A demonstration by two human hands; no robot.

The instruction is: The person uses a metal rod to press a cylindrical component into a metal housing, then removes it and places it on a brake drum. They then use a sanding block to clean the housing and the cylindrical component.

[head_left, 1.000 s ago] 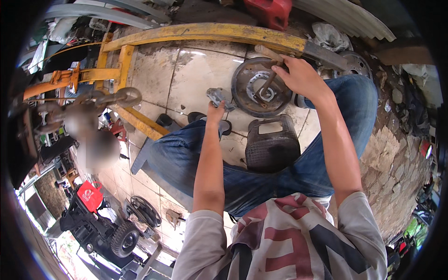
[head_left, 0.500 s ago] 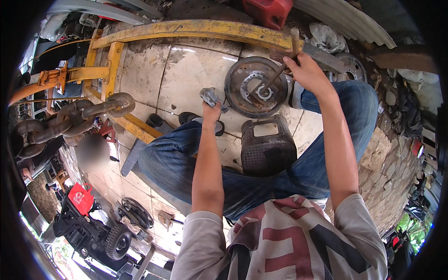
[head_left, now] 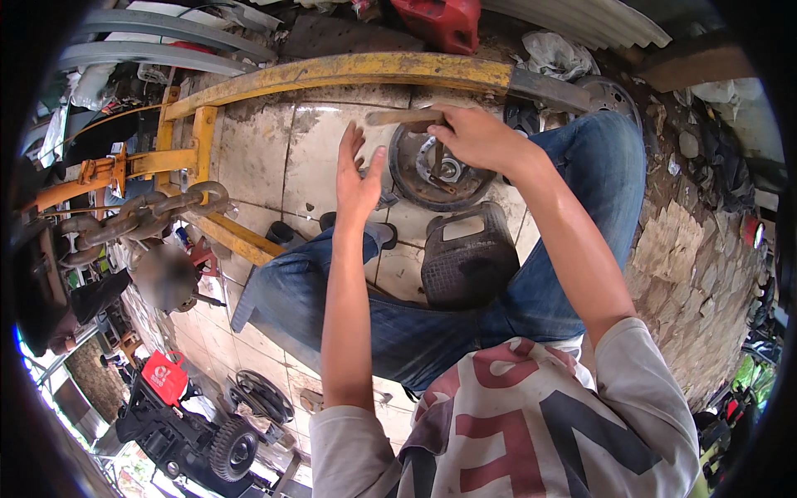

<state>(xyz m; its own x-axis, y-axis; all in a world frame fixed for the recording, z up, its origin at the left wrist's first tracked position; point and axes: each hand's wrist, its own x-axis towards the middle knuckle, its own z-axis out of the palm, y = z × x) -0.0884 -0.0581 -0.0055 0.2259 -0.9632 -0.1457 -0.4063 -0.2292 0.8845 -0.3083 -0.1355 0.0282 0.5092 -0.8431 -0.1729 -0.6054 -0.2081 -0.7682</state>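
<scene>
My left hand [head_left: 359, 187] is raised over the tiled floor, fingers spread, holding nothing. Just right of its wrist, partly covered, lies a grey metal piece [head_left: 388, 199]. My right hand [head_left: 477, 143] is closed around a wooden handle [head_left: 397, 117], which points left; the tool's other end is hidden, so its kind is unclear. Below that hand a rusty round plate [head_left: 404, 170], like a brake backing plate, lies flat on the tiles, with a ring-shaped hub [head_left: 449, 170] at its middle. Nearer to me, between my legs, stands a dark textured container [head_left: 469, 264] with a cut-out opening.
A yellow metal frame [head_left: 332, 73] crosses the far side, with a heavy rusty chain [head_left: 149, 214] at left. Beyond it stands a red jerrycan [head_left: 440, 21]. Another round metal plate [head_left: 610, 95] sits at right. A small black vehicle [head_left: 178, 432] and a person are at lower left.
My left hand has let go of the grey metal piece and risen with fingers spread. My right hand has moved left, and the wooden handle has swung from upright to nearly level.
</scene>
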